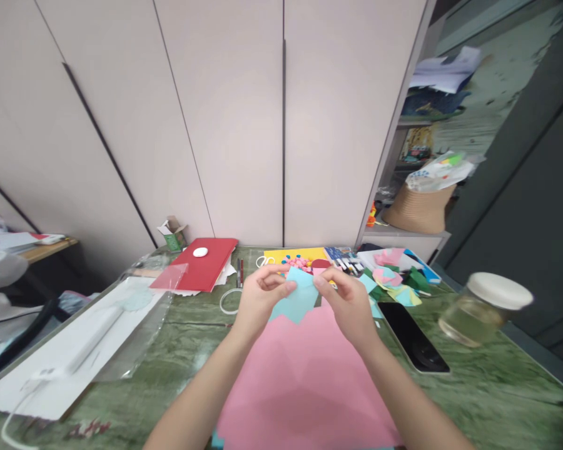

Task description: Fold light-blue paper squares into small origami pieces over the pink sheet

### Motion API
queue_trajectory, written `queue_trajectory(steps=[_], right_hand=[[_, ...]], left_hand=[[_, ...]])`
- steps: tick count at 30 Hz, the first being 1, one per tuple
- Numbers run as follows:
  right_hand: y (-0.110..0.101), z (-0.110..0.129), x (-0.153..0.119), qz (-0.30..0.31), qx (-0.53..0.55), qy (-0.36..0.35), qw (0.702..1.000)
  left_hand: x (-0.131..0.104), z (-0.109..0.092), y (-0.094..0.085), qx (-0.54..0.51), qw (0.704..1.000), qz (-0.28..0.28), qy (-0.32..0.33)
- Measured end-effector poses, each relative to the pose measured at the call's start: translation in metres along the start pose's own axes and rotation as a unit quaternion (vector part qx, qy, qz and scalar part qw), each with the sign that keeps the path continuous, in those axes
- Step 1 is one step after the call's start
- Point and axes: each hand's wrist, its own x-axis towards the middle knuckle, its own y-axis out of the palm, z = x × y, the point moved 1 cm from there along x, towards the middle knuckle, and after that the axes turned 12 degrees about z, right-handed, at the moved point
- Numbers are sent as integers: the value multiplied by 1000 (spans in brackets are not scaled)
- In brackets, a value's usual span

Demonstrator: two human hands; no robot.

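Observation:
Between my two hands a small light-blue paper piece [302, 280] is held up over the table. My left hand [263, 296] pinches its left edge between thumb and fingers. On the other side, my right hand [346, 300] pinches its right edge, fingers curled. Large pink paper sheets [304, 381] lie below and in front of both hands, with another light-blue paper [286, 307] at their far edge. Behind the hands sit small pink and blue pieces [296, 261], partly hidden by the held paper.
A black phone [413, 336] and a lidded jar [481, 312] stand to the right, near folded coloured papers [394, 278]. White scissors [264, 261], a tape ring [229, 301] and a red folder [206, 265] lie farther back. A plastic sleeve [141, 337] covers the left side.

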Motion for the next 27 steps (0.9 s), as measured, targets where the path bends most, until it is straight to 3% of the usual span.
queue_trajectory(steps=[5,12,22,27], right_hand=[[-3,-4,2,43,46,18,998],[-3,-13,4,45,82,38,995],[-5,4,4,41,2,28,999],[-3,3,4,84,-33,41,995]], left_hand=[[-1,0,2,-24,1000,17,7],[0,-2,2,-38,999,9,-4],[-1,-7,4,-12,1000,24,-11],[-2,-7,6,40,998,40,-17]])
